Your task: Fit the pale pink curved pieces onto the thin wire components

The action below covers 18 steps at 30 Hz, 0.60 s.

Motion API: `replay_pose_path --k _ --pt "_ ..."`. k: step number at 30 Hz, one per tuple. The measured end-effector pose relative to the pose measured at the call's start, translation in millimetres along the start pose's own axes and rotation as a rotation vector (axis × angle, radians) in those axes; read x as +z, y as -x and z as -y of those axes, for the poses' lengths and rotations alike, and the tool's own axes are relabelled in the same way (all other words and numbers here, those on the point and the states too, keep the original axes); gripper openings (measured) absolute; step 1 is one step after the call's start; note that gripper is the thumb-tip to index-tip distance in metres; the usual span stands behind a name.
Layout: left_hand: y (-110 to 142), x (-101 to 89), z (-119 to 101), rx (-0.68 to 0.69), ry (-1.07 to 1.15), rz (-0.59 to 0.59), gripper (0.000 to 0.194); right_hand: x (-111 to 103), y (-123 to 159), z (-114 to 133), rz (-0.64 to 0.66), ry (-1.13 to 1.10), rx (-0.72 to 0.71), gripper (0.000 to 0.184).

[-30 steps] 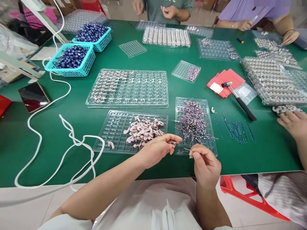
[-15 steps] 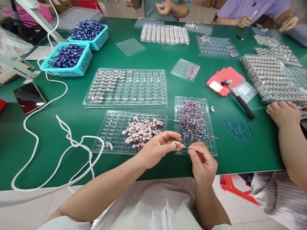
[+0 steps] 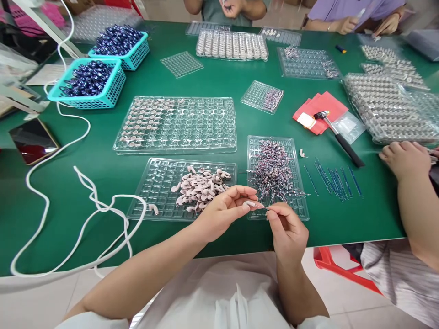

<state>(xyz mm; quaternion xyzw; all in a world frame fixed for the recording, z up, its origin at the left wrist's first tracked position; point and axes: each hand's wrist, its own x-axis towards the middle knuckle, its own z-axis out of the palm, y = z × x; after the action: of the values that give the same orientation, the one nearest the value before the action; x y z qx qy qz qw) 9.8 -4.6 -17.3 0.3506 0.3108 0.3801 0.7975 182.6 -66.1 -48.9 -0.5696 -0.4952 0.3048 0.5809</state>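
Note:
My left hand [image 3: 228,210] pinches a small pale earbud shell [image 3: 249,204] between thumb and fingers. Thin wires [image 3: 260,207] come out of its end, and the fingertips of my right hand [image 3: 288,228] are closed on them. Both hands are above the table's near side, fingertips almost meeting. Beside my left wrist, a heap of similar shells [image 3: 200,187] lies on a clear tray [image 3: 154,183]. Just beyond my fingers, another clear tray [image 3: 253,144] carries a tangled pile of small wired parts [image 3: 274,167].
A larger tray [image 3: 206,123], partly filled with shells, lies behind. Rubber-handled hammer [image 3: 346,146], red bags [image 3: 317,107] and blue thin sticks [image 3: 336,183] are to the right. Left are turquoise baskets [image 3: 115,89], a white cable [image 3: 41,205] and a phone [image 3: 32,141]. A co-worker's hand [image 3: 404,160] rests at right.
My right hand has moved left to my left hand and now grips the wires from the shell. The shell in my left hand has come into clearer view. The neighbour's hand has shifted left.

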Motion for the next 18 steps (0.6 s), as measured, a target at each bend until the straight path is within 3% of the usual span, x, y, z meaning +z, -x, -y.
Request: replay_pose_path --k 18 --pt "1.5 2.9 -0.6 0.069 -0.09 0.017 0.019 1.6 1.0 0.5 -0.016 0.033 0.016 0.005"
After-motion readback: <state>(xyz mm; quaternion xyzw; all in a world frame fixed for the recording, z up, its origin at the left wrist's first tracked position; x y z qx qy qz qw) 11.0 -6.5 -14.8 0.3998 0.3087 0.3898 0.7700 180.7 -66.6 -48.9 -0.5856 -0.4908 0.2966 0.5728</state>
